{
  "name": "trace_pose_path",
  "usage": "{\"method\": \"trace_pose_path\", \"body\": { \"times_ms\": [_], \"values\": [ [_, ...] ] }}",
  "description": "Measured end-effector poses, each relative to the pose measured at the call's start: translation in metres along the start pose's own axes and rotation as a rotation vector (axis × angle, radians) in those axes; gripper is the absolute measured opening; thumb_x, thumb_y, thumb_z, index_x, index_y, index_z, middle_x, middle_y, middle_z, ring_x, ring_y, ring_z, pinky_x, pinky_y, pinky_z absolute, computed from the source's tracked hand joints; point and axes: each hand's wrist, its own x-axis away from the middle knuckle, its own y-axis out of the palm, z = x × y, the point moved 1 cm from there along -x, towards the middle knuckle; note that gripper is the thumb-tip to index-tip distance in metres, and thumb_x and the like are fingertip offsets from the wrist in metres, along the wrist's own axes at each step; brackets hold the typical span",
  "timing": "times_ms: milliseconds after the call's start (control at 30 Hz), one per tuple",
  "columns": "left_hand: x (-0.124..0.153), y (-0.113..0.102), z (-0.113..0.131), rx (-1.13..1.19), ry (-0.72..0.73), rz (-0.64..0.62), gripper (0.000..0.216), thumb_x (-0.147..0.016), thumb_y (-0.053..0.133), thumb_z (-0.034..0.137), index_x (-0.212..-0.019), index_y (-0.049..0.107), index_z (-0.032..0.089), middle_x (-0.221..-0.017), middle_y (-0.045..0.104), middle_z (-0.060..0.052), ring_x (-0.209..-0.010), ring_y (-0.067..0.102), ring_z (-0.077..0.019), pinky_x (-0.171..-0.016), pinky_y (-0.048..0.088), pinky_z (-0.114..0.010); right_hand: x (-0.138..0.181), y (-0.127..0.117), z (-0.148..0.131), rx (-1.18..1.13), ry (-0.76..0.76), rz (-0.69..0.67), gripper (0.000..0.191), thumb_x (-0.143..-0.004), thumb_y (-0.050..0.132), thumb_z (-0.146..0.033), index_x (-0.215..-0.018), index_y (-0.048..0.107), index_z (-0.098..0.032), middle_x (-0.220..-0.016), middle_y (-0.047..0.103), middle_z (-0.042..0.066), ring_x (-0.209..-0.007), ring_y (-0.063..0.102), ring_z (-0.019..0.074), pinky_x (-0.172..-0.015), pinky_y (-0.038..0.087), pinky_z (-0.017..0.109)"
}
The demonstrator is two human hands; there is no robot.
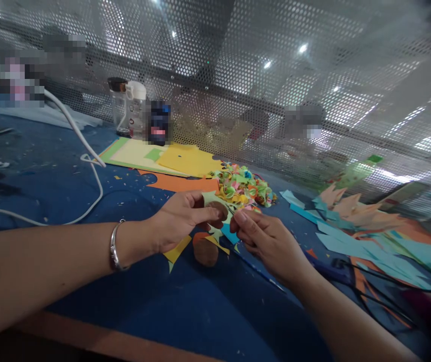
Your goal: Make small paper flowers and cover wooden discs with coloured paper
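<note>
Where they meet above the tabletop [87, 191], left hand [179, 221] and right hand [270, 244] each have a grip pinched on the green paper cutout [210, 199].

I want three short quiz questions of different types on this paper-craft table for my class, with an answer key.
1. True or false: the left hand and right hand both pinch the pale green paper piece.
2. Which wrist wears the silver bracelet? A) left B) right
3. Fill in: the pile of paper curls lies on the ___ table, beyond the hands.
Key: 1 true; 2 A; 3 blue.
</note>
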Motion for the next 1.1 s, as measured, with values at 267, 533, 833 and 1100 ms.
{"method": "trace_pose_path", "body": {
  "times_ms": [267, 533, 833, 1100],
  "values": [
    [0.0014, 0.0009, -0.0033, 0.031, -0.021, -0.035, 0.019, -0.068, 0.079, 0.019, -0.080, 0.068, 0.009, -0.075, 0.069, -0.005, -0.069, 0.065, -0.0129, -0.064, 0.044, -0.025, 0.0009, 0.0025, -0.0016, -0.021, 0.009, -0.028, 0.055, -0.084, 0.055, -0.072, -0.067, 0.053, -0.020, -0.053, 0.027, -0.008, -0.044, 0.019, 0.0063, -0.040, 0.013, 0.022],
    [0.0027, 0.0014, -0.0011, 0.012, -0.019, -0.040, 0.017, -0.068, 0.079, 0.018, -0.080, 0.069, 0.010, -0.075, 0.070, -0.005, -0.069, 0.064, -0.0127, -0.062, 0.042, -0.024, 0.0025, 0.0037, -0.0013, -0.053, 0.041, -0.029, 0.056, -0.081, 0.057, -0.074, -0.065, 0.053, -0.020, -0.051, 0.026, -0.007, -0.044, 0.019, 0.0068, -0.040, 0.012, 0.023],
    [0.0029, 0.0004, -0.0013, 0.017, -0.018, -0.059, 0.021, -0.067, 0.080, 0.021, -0.082, 0.070, 0.010, -0.077, 0.070, -0.005, -0.069, 0.065, -0.0133, -0.059, 0.039, -0.024, 0.0027, 0.0017, -0.0018, -0.056, 0.037, -0.034, 0.056, -0.081, 0.057, -0.074, -0.065, 0.053, -0.020, -0.051, 0.027, -0.007, -0.043, 0.019, 0.0066, -0.040, 0.011, 0.023],
    [0.0043, 0.0025, 0.0007, 0.015, -0.036, -0.050, 0.013, -0.071, 0.076, 0.018, -0.080, 0.070, 0.010, -0.074, 0.069, -0.004, -0.068, 0.065, -0.0122, -0.059, 0.038, -0.024, 0.0027, 0.0021, -0.0024, -0.062, 0.040, -0.036, 0.056, -0.080, 0.058, -0.074, -0.064, 0.053, -0.020, -0.051, 0.026, -0.007, -0.043, 0.019, 0.0065, -0.040, 0.011, 0.023]
  ]
}}
